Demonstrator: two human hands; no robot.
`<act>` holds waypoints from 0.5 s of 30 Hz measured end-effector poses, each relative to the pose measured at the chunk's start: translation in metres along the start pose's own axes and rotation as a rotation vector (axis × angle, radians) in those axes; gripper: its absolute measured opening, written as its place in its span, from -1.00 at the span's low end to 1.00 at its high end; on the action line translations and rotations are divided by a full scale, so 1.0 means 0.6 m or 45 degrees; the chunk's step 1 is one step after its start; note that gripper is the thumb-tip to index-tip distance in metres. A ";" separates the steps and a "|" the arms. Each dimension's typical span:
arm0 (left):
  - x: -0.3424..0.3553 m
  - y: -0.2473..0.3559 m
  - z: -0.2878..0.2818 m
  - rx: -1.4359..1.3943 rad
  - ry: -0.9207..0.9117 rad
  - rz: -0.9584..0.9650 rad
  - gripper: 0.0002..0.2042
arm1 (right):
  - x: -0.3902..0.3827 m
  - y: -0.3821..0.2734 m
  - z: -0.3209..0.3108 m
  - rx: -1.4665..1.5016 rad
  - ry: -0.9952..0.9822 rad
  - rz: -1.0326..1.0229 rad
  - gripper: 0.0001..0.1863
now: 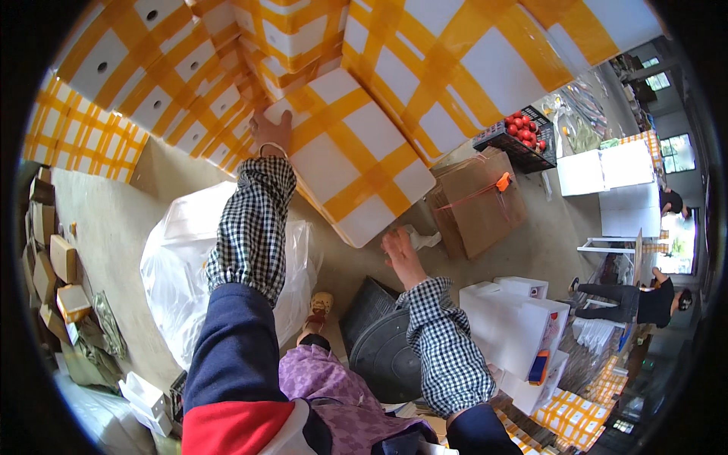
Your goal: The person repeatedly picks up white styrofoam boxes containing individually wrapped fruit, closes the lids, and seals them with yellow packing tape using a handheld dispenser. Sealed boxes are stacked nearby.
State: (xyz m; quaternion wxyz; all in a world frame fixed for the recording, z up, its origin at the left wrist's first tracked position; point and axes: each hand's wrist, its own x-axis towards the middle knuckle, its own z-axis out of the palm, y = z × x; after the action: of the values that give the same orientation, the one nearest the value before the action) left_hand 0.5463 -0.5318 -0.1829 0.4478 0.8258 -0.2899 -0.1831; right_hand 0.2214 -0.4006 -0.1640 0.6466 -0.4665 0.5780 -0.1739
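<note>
Currently: left hand (271, 130) flat against far end of white box with orange tape (350, 155), fingers spread — box tilted against taped stack (455, 61). Right hand (400, 254) open under its near corner. Red fruit crate (523, 136) further right.

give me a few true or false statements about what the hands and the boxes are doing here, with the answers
1. The left hand is pressed on the far end of a white box with yellow tape. True.
2. The right hand grips a knife. False: it is open and empty, at the box's near corner.
3. The black crate holds red round fruit. True.
4. The box is sealed with blue tape. False: the tape is yellow.
5. A clear plastic bag lies on the floor below the left forearm. True.
</note>
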 end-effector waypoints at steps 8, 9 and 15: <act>-0.033 -0.041 -0.035 -0.102 -0.186 0.215 -0.45 | 0.013 0.004 0.006 -0.199 0.166 -0.157 -0.34; -0.024 -0.044 -0.047 -0.145 -0.267 0.184 -0.46 | 0.015 -0.007 0.009 -0.216 0.187 -0.112 -0.38; -0.012 -0.057 -0.132 -0.123 -0.112 0.305 -0.49 | 0.020 -0.028 0.038 -0.026 0.145 0.088 -0.48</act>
State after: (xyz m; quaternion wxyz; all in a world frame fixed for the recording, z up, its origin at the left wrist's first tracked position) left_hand 0.5962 -0.4620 -0.1693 0.4927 0.7539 -0.3965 -0.1783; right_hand 0.2508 -0.4091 -0.1602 0.6134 -0.4421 0.6316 -0.1717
